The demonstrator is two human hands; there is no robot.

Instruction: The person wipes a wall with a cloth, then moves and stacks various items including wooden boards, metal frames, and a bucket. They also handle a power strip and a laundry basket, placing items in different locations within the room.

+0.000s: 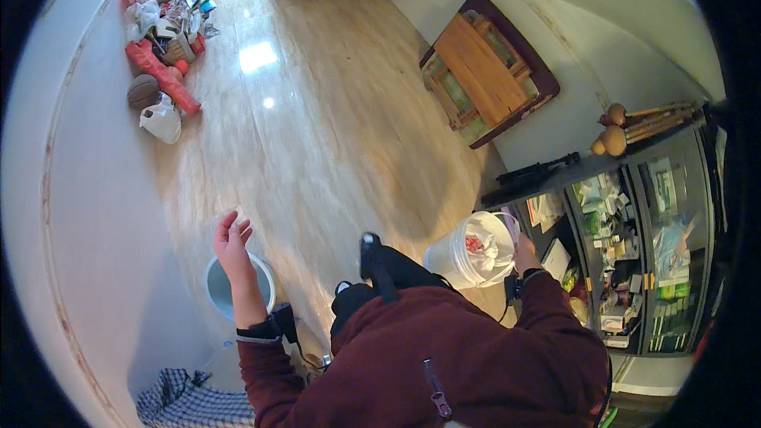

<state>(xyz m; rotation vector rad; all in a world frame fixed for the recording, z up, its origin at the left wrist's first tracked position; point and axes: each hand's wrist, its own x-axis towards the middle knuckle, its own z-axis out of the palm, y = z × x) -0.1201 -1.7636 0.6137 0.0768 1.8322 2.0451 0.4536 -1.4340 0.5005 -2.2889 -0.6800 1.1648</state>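
Note:
My left hand is held out on the left with its fingers loosely extended, and nothing shows in it. Below that hand, on the floor, stands an open pale round bucket, partly covered by my forearm. On the right, my right hand is closed at the handle side of a white bucket, which tilts at my side. Inside this bucket are a white plastic bag and something red and white. The exact grip of the right fingers is partly hidden.
A black glass-fronted cabinet stands close on the right, with wooden-looking gourds or ladles on top. A folded wooden table leans on the far wall. Bags and boxes are piled far left. A checked cloth lies lower left.

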